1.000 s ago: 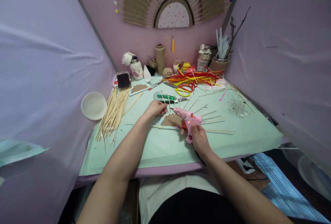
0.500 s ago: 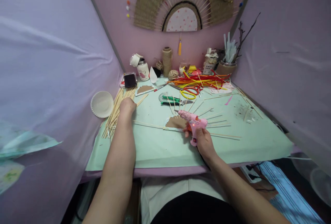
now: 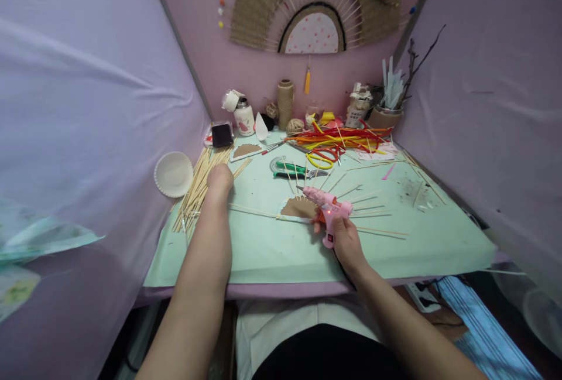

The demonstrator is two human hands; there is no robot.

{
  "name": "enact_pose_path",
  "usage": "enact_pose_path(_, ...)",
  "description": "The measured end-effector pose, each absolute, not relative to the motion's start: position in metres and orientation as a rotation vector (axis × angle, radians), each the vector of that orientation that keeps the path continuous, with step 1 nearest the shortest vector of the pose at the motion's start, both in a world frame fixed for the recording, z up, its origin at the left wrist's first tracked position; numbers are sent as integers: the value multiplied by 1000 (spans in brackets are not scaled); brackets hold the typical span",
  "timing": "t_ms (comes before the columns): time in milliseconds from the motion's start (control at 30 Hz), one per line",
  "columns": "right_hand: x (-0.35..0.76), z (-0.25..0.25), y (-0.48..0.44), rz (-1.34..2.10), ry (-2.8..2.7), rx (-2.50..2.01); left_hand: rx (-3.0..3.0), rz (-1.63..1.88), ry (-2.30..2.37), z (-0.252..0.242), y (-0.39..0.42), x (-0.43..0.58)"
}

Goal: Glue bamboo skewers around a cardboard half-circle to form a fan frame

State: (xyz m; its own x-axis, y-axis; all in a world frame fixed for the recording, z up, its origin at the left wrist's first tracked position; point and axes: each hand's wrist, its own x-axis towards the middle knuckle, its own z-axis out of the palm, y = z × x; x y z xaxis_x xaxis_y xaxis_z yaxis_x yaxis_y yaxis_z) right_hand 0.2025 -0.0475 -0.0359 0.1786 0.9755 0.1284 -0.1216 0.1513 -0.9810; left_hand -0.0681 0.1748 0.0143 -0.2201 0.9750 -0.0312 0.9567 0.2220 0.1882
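My right hand (image 3: 346,242) is wrapped round the handle of a pink hot glue gun (image 3: 330,207), whose nozzle points up and left. Beneath and beside the gun lies a half-round brown cardboard piece (image 3: 295,208) with a pale edge. Thin sticks (image 3: 371,214) fan out from it across the cloth. At the left, my left hand (image 3: 220,180) is over a pile of wooden sticks (image 3: 197,192); its fingers are hidden behind the back of the hand and wrist, so I cannot see whether they hold a stick.
Green-handled pruning shears (image 3: 292,170) and yellow-and-red scissors (image 3: 319,159) lie beyond the cardboard. Red and yellow pipe cleaners (image 3: 346,137) heap at the back, near a twine spool (image 3: 285,105). A white paper bowl (image 3: 173,175) stands left. A large woven fan (image 3: 254,11) hangs on the wall.
My left hand has shifted slightly and turned over the stick pile, its thumb side now less visible. The right hand and glue gun stay in place. The view has tilted slightly.
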Motion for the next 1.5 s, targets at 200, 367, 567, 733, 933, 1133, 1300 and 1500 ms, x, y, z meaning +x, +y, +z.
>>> enact_pose_path(200, 202, -36, -47, 1034, -1050, -1101, 1875, 335, 2347, 27, 166, -66)
enact_pose_path(367, 201, -35, -49, 1016, -1055, -1110, 1845, 1246, 1965, 39, 159, -44)
enact_pose_path(567, 207, -14, -49, 1006, -1132, -1290, 1303, 1251, 1310, 42, 138, 4)
enact_pose_path(733, 210, 4, -42, 1015, -1207, -1454, 1269, 1009, 1205, 49, 116, 22)
enact_pose_path(933, 207, 8, -39, 1047, -1226, -1553, 1321, 858, 1294, 52, 110, 24)
enact_pose_path(1133, 206, 7, -36, 1064, -1268, -1576, 1318, 830, 1341, 51, 109, 25)
enact_pose_path(1300, 203, 7, -32, 1052, -1268, -1602, 1324, 827, 1347, 49, 111, 24)
enact_pose_path(1500, 201, 7, -31, 1046, -1266, -1599, 1329, 838, 1323, 42, 115, 23)
